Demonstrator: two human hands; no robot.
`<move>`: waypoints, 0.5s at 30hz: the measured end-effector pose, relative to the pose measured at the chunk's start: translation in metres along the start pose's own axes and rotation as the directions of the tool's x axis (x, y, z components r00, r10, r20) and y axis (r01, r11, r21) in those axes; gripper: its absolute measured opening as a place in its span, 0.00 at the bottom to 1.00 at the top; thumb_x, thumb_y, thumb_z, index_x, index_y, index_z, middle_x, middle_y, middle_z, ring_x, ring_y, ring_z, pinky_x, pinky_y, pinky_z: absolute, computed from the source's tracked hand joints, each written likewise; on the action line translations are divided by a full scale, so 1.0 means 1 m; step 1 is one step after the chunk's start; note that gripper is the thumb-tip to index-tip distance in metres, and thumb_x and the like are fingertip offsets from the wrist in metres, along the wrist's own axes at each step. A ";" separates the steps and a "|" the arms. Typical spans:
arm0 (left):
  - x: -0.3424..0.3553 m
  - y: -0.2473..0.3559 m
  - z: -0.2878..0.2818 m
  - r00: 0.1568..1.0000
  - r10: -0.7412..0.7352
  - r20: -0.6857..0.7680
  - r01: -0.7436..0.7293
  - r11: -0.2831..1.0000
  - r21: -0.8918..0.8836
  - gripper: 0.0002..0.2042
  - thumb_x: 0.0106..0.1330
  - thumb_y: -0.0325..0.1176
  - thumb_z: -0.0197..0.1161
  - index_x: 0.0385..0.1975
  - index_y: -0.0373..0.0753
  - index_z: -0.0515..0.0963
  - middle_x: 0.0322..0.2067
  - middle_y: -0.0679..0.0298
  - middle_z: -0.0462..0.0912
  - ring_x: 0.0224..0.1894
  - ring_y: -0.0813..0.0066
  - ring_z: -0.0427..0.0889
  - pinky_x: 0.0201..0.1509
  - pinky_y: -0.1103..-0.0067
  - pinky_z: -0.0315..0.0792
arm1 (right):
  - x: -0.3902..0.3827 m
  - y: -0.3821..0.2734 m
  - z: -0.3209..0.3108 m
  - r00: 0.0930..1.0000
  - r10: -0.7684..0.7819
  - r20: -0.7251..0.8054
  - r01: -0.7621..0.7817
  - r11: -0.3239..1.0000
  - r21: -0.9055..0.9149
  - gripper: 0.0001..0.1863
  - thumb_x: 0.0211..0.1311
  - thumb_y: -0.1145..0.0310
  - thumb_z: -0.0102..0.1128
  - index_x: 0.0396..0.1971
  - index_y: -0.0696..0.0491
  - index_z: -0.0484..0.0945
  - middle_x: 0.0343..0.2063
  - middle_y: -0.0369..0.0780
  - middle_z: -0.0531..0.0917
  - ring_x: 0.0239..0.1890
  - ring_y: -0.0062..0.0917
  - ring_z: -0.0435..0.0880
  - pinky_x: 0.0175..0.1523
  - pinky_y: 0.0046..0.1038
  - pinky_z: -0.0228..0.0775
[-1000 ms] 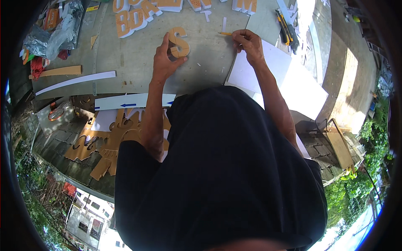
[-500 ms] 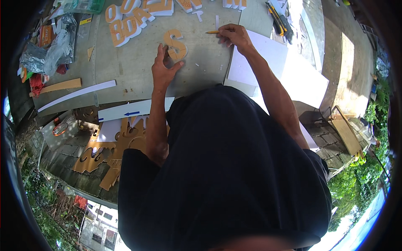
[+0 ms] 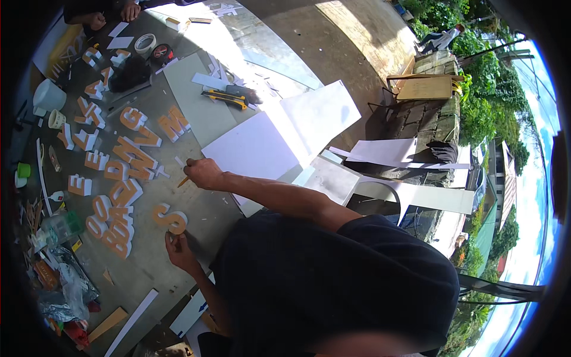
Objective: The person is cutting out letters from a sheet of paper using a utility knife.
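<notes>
A cut-out letter S (image 3: 171,220) with a tan face and white sides lies on the grey worktable (image 3: 151,271). My left hand (image 3: 181,253) is at the S's near end, thumb and fingers closed on its edge. Beyond the S and to its right, my right hand (image 3: 204,174) grips a short yellow pencil (image 3: 183,182), its point toward the table. Small white offcuts (image 3: 162,171) lie by the pencil. Similar cut-out letters (image 3: 122,229) stand in a group left of the S.
White sheets (image 3: 253,154) lie right of my right hand, with a yellow-black utility knife (image 3: 225,97) beyond. Tape roll (image 3: 144,44), white mug (image 3: 49,98) and plastic bags (image 3: 68,285) line the table's far and left parts. Another person's hands (image 3: 130,11) rest at the far edge.
The view has swung to the right, bringing the far letters and another person's hands into sight. My left fingers, spread beside the S before, are now closed at its edge. The pencil stays in my right hand.
</notes>
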State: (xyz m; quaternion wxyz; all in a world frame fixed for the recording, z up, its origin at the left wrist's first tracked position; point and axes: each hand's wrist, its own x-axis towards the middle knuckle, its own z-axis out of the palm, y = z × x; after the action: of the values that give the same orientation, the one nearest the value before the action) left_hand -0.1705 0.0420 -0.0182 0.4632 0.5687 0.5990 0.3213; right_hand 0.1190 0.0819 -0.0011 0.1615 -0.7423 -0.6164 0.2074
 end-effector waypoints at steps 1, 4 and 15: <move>0.001 0.001 0.000 0.999 0.032 -0.008 -0.031 0.994 0.102 0.27 0.67 0.29 0.71 0.66 0.32 0.73 0.48 0.54 0.87 0.47 0.70 0.85 0.54 0.75 0.78 | 0.000 0.001 0.001 1.000 -0.001 -0.003 0.001 1.000 0.015 0.08 0.57 0.72 0.64 0.36 0.56 0.82 0.39 0.47 0.82 0.41 0.46 0.87 0.43 0.45 0.82; 0.008 -0.010 -0.006 0.991 0.134 0.023 -0.136 0.983 0.123 0.27 0.66 0.30 0.72 0.65 0.34 0.74 0.46 0.54 0.88 0.47 0.70 0.85 0.54 0.74 0.78 | 0.000 -0.003 0.001 1.000 -0.008 0.009 0.007 1.000 0.024 0.08 0.57 0.72 0.64 0.37 0.55 0.82 0.40 0.47 0.82 0.41 0.45 0.87 0.43 0.45 0.82; 0.004 0.020 0.009 0.984 0.176 0.015 -0.176 0.976 0.128 0.42 0.49 0.32 0.82 0.68 0.38 0.69 0.47 0.58 0.78 0.46 0.64 0.81 0.52 0.68 0.77 | -0.019 0.019 -0.020 0.968 -0.172 -0.182 0.240 0.848 0.473 0.20 0.66 0.72 0.50 0.55 0.50 0.83 0.41 0.45 0.88 0.44 0.37 0.89 0.50 0.37 0.80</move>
State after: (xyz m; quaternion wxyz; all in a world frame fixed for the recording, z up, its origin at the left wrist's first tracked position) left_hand -0.1546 0.0477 -0.0043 0.3964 0.6488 0.5650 0.3204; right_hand 0.1418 0.0602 0.0087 0.4067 -0.6184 -0.6074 0.2887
